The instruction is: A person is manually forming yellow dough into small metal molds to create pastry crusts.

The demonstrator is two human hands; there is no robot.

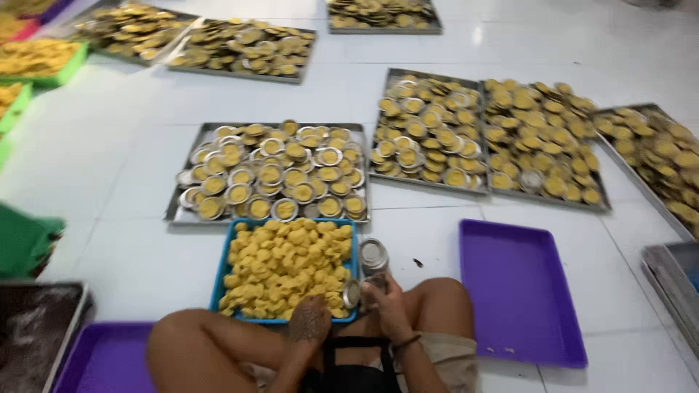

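Note:
I sit on a white tiled floor with my knees apart. My left hand (pixel 310 320) rests at the near edge of a blue tray (pixel 220 273) heaped with yellow pastries (pixel 287 266), fingers curled; whether it holds one I cannot tell. My right hand (pixel 386 302) grips a stack of small round metal moulds (pixel 373 258) beside the blue tray's right corner. Just beyond lies a metal tray (pixel 173 211) filled with yellow pastries still in their moulds (pixel 277 175).
An empty purple tray (pixel 518 291) lies to my right and another purple tray (pixel 102 360) at my left knee. Several more metal trays of pastries (pixel 488 131) spread across the floor. Green bins (pixel 44 69) stand at the far left, a dark tray (pixel 36 327) near left.

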